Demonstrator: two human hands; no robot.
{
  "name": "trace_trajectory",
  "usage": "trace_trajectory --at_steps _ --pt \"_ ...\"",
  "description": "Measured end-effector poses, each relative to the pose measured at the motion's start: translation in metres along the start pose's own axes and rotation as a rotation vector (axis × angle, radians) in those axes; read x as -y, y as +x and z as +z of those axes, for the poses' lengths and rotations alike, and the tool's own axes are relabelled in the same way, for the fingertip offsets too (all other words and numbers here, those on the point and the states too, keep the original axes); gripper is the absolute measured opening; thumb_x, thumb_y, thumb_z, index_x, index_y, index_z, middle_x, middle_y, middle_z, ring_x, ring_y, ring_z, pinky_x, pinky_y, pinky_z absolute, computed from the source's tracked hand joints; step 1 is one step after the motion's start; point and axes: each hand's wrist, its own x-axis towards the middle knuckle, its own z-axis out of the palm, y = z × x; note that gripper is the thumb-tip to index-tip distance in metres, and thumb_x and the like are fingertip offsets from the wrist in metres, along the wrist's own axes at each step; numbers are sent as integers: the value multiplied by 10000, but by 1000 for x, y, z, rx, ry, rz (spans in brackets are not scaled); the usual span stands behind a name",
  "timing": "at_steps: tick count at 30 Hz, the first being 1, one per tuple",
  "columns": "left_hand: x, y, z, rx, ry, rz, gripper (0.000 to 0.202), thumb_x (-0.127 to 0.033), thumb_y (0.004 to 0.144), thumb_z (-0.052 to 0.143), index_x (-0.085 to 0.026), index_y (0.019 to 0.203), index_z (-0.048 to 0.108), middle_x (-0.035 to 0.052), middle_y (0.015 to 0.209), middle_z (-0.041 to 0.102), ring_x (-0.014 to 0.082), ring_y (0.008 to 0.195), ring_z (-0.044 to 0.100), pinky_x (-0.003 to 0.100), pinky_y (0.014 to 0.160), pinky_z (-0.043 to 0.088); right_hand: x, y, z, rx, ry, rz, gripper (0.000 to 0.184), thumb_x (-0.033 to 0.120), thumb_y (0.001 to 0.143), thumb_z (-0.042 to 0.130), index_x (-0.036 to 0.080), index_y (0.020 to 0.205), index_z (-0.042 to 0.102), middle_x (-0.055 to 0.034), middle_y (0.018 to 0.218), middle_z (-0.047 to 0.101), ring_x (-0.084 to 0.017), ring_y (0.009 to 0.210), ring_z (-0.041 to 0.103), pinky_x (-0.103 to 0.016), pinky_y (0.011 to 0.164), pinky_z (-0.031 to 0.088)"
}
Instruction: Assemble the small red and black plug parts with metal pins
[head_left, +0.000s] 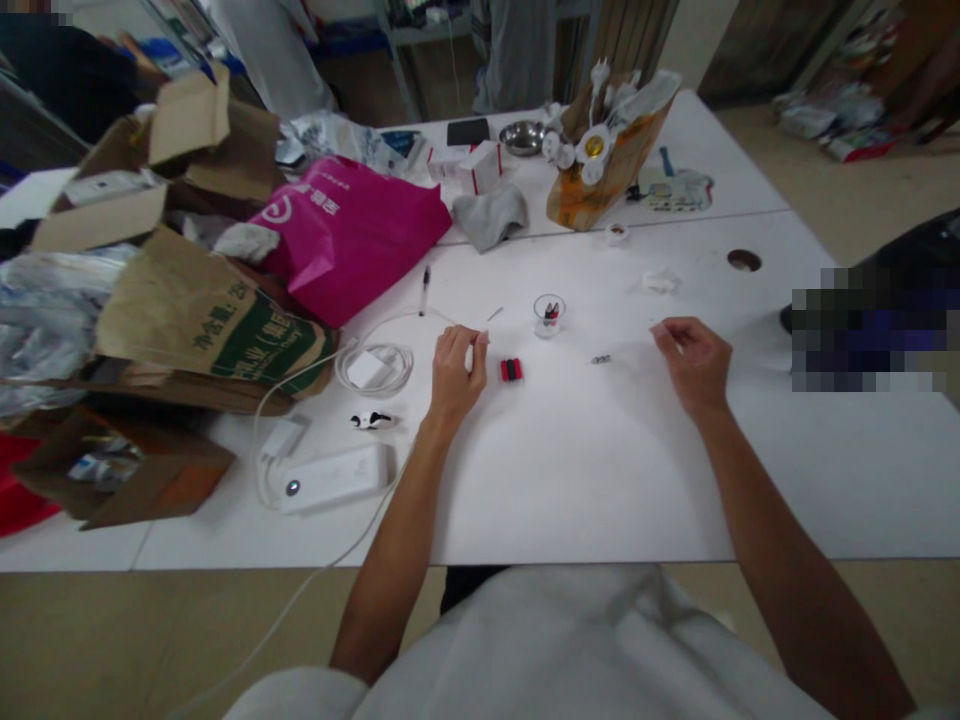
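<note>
My left hand [457, 368] rests over the white table with its fingers curled and thumb close to the index finger; anything inside is too small to make out. Just right of it lies a small red and black block [511, 370]. Farther right, my right hand [697, 362] is closed in a pinch, and I cannot make out what its fingertips hold. Between the hands are a small clear cup [550, 316] with red and black pieces in it and a little metallic piece [601, 359]. A thin short stick [495, 313] lies beyond my left hand.
At left are a white power bank [337, 478], a coiled white cable [375, 368], a black and white clip-like item [371, 420] and a pen [425, 290]. Cardboard boxes [124, 465] and a magenta bag [352, 235] crowd the far left. A grey cloth [491, 216] lies behind.
</note>
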Motion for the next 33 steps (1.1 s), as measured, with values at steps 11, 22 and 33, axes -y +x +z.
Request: trace_trajectory --at_steps 11,22,33 --pt "-10 -1 7 -172 -291 -186 488 -583 1224 502 -224 945 680 35 909 731 185 894 709 335 885 525 68 51 18 179 19 -304 221 506 1037 780 287 1005 768 -66 1053 794 -268 1000 763 -495 954 663" --pt "-8 4 12 -226 -534 -394 561 -698 1176 546 -207 986 739 38 893 723 167 859 688 301 842 539 155 127 58 605 -116 -399 203 551 1028 781 357 1069 827 -70 1202 833 -344 1150 746 -585 1122 595" --pt "-12 4 14 -145 -527 -410 496 -643 1194 549 -211 1068 758 49 978 750 169 908 716 306 850 582 143 133 73 814 -298 -472 298 507 1088 657 307 1200 847 -115 1273 818 -372 1225 729 -553 1133 539"
